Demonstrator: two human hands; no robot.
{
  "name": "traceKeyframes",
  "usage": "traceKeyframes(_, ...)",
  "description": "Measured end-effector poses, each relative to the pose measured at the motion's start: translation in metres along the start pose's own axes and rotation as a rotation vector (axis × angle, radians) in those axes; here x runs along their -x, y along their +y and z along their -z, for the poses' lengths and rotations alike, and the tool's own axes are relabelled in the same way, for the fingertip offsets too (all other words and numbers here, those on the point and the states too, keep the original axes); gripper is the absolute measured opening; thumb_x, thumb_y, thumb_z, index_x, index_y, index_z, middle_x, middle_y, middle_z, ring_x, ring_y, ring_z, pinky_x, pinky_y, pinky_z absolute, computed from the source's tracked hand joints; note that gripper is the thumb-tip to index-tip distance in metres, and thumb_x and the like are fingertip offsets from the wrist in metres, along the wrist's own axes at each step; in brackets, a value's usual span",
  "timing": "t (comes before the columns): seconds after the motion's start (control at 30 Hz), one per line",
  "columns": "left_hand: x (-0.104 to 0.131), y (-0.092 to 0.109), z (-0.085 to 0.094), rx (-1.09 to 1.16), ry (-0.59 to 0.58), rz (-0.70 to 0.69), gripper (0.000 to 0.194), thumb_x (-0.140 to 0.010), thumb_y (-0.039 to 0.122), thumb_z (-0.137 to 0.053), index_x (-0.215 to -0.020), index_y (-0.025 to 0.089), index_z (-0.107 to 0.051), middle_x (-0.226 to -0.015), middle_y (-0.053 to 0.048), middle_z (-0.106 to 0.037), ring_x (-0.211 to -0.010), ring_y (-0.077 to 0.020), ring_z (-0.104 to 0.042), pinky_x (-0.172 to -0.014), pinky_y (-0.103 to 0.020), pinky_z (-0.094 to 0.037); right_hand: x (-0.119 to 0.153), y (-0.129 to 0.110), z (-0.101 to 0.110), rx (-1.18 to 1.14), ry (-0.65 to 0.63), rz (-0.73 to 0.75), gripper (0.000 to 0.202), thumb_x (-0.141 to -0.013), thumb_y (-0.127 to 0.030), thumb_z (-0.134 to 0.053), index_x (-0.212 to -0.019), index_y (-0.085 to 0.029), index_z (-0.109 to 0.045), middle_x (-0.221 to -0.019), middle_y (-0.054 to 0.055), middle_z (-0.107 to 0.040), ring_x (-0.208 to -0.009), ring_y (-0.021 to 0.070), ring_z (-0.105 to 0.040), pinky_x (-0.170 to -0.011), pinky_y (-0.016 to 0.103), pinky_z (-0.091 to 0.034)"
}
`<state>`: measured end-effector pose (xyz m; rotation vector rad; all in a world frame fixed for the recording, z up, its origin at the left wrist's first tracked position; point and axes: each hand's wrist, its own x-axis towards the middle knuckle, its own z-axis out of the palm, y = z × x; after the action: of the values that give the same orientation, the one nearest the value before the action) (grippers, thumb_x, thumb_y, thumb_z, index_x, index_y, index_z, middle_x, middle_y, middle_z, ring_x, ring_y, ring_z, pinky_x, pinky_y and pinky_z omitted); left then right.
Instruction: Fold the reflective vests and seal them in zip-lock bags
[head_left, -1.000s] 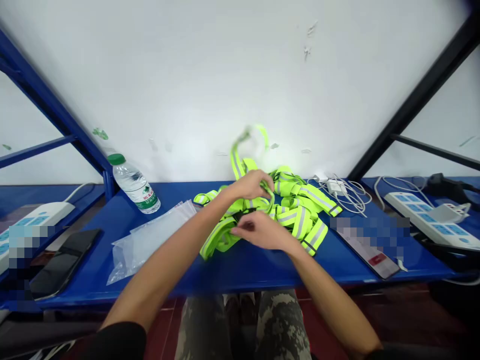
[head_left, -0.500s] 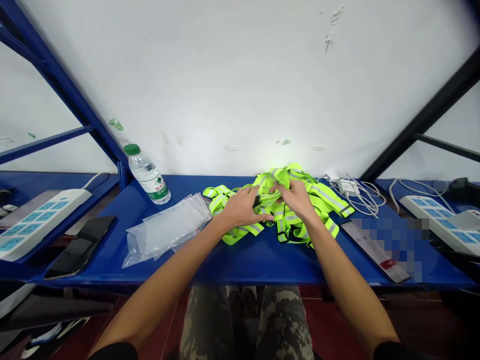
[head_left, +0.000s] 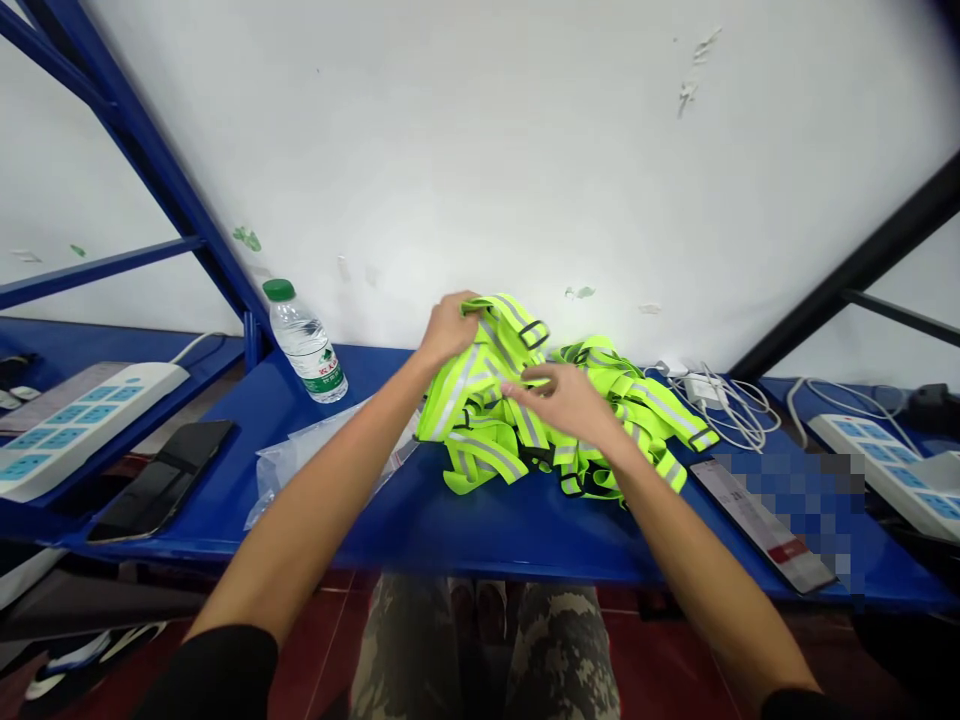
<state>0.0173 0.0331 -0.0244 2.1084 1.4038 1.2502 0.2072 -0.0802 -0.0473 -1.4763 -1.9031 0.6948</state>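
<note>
A tangled pile of neon-yellow reflective straps with grey stripes and black buckles lies on the blue table. My left hand is closed on a bunch of reflective straps, lifted above the table on the left of the pile. From this bunch, bands hang down to the tabletop, and a black buckle shows at its upper right. Just right of the bunch is my right hand, its thumb and fingers apart in front of the straps. Whether its fingertips touch them I cannot tell.
Clear plastic bags lie left of the straps, partly behind my left forearm. A water bottle stands near the wall. A dark phone and a power strip are farther left. On the right are white cables and a lit phone.
My left hand has moved up and left, raising a bunch of straps out of the pile. My right hand has shifted slightly left and down, its fingers no longer in the straps.
</note>
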Motion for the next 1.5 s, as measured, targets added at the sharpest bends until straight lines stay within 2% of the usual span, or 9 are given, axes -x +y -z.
traceKeyframes(0.1,-0.032,0.001,0.023,-0.056,0.128,0.133,0.020,-0.074,0.016,-0.053,-0.086,0.017,-0.068,-0.089,-0.007,-0.072,-0.092,-0.0256,-0.064,-0.083,-0.035,-0.048,0.015,-0.005,-0.040,0.333,-0.146,0.209,0.072,-0.073,-0.077,-0.059,-0.108,-0.015,-0.070,-0.107,0.017,-0.071,-0.102,0.0361,-0.066,-0.092,0.050,-0.049)
traceKeyframes(0.27,-0.071,0.015,0.064,-0.068,0.278,0.082,0.009,-0.080,0.025,-0.055,-0.083,0.019,-0.061,-0.090,-0.010,-0.068,-0.101,-0.0309,-0.058,-0.083,-0.042,-0.046,-0.001,0.008,-0.090,0.519,-0.284,0.373,0.098,-0.070,-0.073,-0.063,-0.151,-0.027,-0.033,-0.161,0.013,-0.024,-0.143,0.0421,-0.028,-0.107,0.059,-0.034)
traceKeyframes(0.5,-0.084,0.013,0.081,0.001,0.278,0.049,0.022,-0.079,0.039,-0.057,-0.092,0.022,-0.058,-0.107,-0.013,-0.064,-0.115,-0.0367,-0.050,-0.087,-0.047,-0.043,-0.032,0.019,-0.091,0.645,-0.264,0.219,0.041,-0.078,-0.026,-0.061,-0.118,-0.019,-0.060,-0.109,0.015,-0.070,-0.103,0.0316,-0.063,-0.081,0.038,-0.049)
traceKeyframes(0.63,-0.078,0.004,0.076,0.015,0.331,0.075,0.021,-0.078,0.038,-0.058,-0.091,0.021,-0.058,-0.106,-0.013,-0.063,-0.117,-0.0349,-0.050,-0.091,-0.045,-0.043,-0.047,0.020,-0.048,0.617,-0.103,0.143,0.044,-0.080,-0.015,-0.051,-0.124,-0.013,-0.053,-0.110,0.018,-0.069,-0.101,0.0309,-0.064,-0.082,0.037,-0.047)
traceKeyframes(0.9,-0.068,0.009,0.060,0.011,0.321,0.065,0.009,-0.077,0.025,-0.057,-0.085,0.022,-0.060,-0.106,-0.013,-0.066,-0.115,-0.0334,-0.050,-0.100,-0.048,-0.038,-0.056,0.020,0.129,0.330,0.883,0.023,0.012,-0.080,-0.026,-0.057,-0.091,-0.020,-0.057,-0.099,0.018,-0.067,-0.086,0.0276,-0.059,-0.077,0.039,-0.045)
traceKeyframes(1.0,-0.053,0.023,0.045,-0.058,0.294,0.027,0.016,-0.079,0.022,-0.055,-0.093,0.021,-0.063,-0.110,-0.014,-0.066,-0.117,-0.0332,-0.050,-0.101,-0.048,-0.038,-0.047,0.028,0.145,0.429,0.884,-0.039,0.024,-0.084,-0.033,-0.057,-0.104,-0.019,-0.056,-0.105,0.021,-0.065,-0.093,0.0331,-0.061,-0.079,0.044,-0.047)
traceKeyframes(1.13,-0.016,0.043,0.009,-0.341,0.110,0.018,0.032,-0.084,0.015,-0.043,-0.109,0.019,-0.062,-0.113,-0.013,-0.067,-0.113,-0.0294,-0.056,-0.097,-0.043,-0.042,-0.010,0.042,0.101,0.768,0.237,-0.140,0.067,-0.079,-0.026,-0.064,-0.139,-0.010,-0.039,-0.148,0.027,-0.038,-0.135,0.0466,-0.037,-0.098,0.057,-0.042)
traceKeyframes(1.27,0.024,0.045,-0.035,-0.594,-0.129,-0.059,0.037,-0.087,0.011,-0.040,-0.118,0.017,-0.058,-0.110,-0.013,-0.068,-0.105,-0.0279,-0.063,-0.086,-0.038,-0.047,0.044,0.063,0.027,0.841,-0.062,0.045,0.085,-0.082,-0.061,-0.057,-0.152,-0.025,-0.027,-0.162,0.015,-0.019,-0.146,0.0463,-0.013,-0.107,0.071,-0.022)
traceKeyframes(1.5,0.070,0.037,-0.067,-0.777,-0.338,-0.205,0.043,-0.089,0.011,-0.044,-0.132,0.016,-0.046,-0.115,-0.012,-0.065,-0.094,-0.0257,-0.067,-0.074,-0.035,-0.049,0.033,0.127,-0.004,0.928,0.194,0.041,0.049,-0.095,-0.039,-0.037,-0.137,-0.021,-0.054,-0.138,0.019,-0.051,-0.123,0.0377,-0.046,-0.101,0.057,-0.032)
